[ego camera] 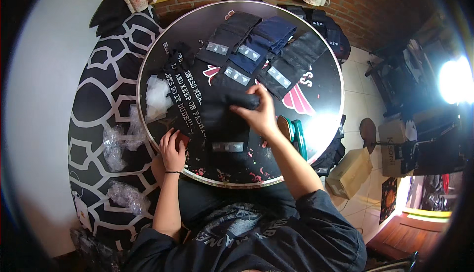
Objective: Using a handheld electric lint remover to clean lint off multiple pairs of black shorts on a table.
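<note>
Folded black cloth (226, 120) lies before me on the round table, with a pale printed label (227, 146) near its lower edge. My right hand (261, 114) pinches the upper right part of this cloth between thumb and fingers. At the table's near-left rim is my left hand (172, 151), its fingers over or beside a small dark red piece (182, 139); whether it grips the piece is unclear. Beyond the cloth lie several folded dark garments with labels, among them a navy one (255, 47) and a black one (296, 62).
Clear plastic sleeves (157, 96) are stacked at the table's left. A green-handled tool (299, 138), perhaps a small iron, stands by my right forearm. Crumpled plastic (127, 198) lies on the patterned cover (92, 101). Right of the table is a cardboard box (350, 173).
</note>
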`<move>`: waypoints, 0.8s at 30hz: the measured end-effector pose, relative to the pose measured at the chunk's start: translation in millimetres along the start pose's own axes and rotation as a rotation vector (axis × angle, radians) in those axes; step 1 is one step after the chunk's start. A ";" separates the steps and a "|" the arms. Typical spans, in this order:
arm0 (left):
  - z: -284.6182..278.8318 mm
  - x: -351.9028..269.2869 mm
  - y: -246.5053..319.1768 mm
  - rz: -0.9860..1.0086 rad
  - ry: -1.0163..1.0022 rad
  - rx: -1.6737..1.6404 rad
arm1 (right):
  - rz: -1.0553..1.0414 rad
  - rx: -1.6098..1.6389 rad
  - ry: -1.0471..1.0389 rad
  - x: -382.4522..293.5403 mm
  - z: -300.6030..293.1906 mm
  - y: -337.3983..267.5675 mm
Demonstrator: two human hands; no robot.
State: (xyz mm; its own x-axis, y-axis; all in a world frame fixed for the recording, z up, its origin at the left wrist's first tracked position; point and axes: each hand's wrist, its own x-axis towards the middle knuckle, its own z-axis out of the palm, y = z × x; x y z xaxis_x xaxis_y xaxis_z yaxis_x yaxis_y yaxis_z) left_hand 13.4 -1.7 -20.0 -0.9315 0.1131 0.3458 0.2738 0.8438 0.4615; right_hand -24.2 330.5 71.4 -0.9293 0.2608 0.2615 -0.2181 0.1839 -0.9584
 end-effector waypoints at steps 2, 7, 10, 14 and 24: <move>-1.4 -2.0 -0.6 -0.029 0.010 0.009 | 0.126 0.145 0.061 16.8 -29.3 -33.0; -19.6 -4.2 22.8 -0.095 -0.057 0.022 | 0.103 0.246 0.270 93.3 -126.9 -40.1; -17.1 -9.0 23.1 -0.094 -0.061 0.018 | 0.182 0.310 0.357 149.1 -180.9 -5.7; -11.7 -11.8 27.0 -0.085 -0.084 0.040 | 0.385 -0.216 0.458 191.9 -245.9 82.6; -3.5 -7.0 33.1 -0.026 -0.093 0.086 | 0.144 0.111 0.858 20.3 -331.9 138.0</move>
State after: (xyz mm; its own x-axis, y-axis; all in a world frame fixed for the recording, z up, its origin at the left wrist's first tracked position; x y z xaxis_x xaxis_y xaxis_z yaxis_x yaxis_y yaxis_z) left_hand 29.8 23.6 -4.3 -0.9572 0.1355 0.2558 0.2316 0.8887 0.3958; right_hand 25.8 675.7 -17.6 -0.4145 0.9056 0.0896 -0.1849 0.0127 -0.9827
